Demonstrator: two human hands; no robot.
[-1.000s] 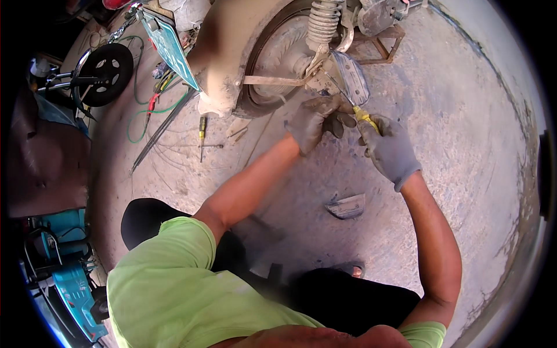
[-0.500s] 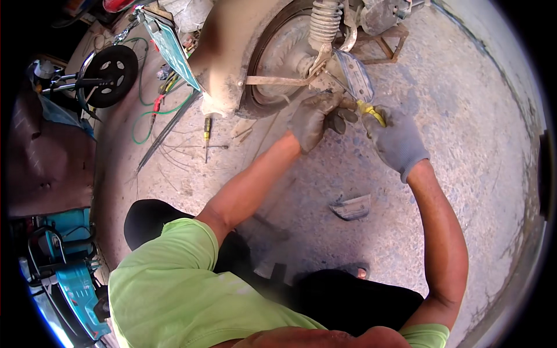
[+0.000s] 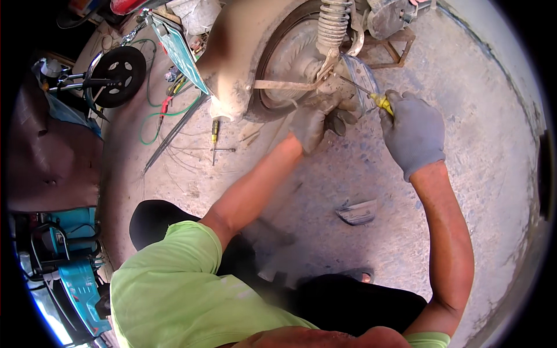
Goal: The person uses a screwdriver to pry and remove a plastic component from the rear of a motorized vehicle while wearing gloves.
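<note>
On a rough concrete floor (image 3: 487, 133), a person in a light green shirt (image 3: 197, 278) bends with both arms reaching forward. In front of this person is the rear of a two-wheeled motor vehicle, with a dusty beige fender (image 3: 235, 64) curving beside the rear wheel (image 3: 285, 66). At the far left there is a smaller black wheel (image 3: 120, 75), and below it, near the edge of the view, a turquoise machine (image 3: 80, 293). A rusty metal stand (image 3: 400, 51) is on the floor to the right of the wheel. A coil spring (image 3: 333, 26) rises above the wheel hub, and a turquoise plate (image 3: 181, 53) hangs tilted to the left of the fender.

The left hand (image 3: 316, 122), in a grey glove, is just below the hub with the fingers bent; I cannot tell if its grip holds something. The right hand (image 3: 412, 127), also gloved, has its grip closed around the yellow handle of a screwdriver (image 3: 380, 101), whose shaft points up and left toward the hub. On the floor lie a flat dark-edged piece (image 3: 357, 213), nearer to the person, and a second screwdriver (image 3: 215, 132), left of the left hand.
</note>
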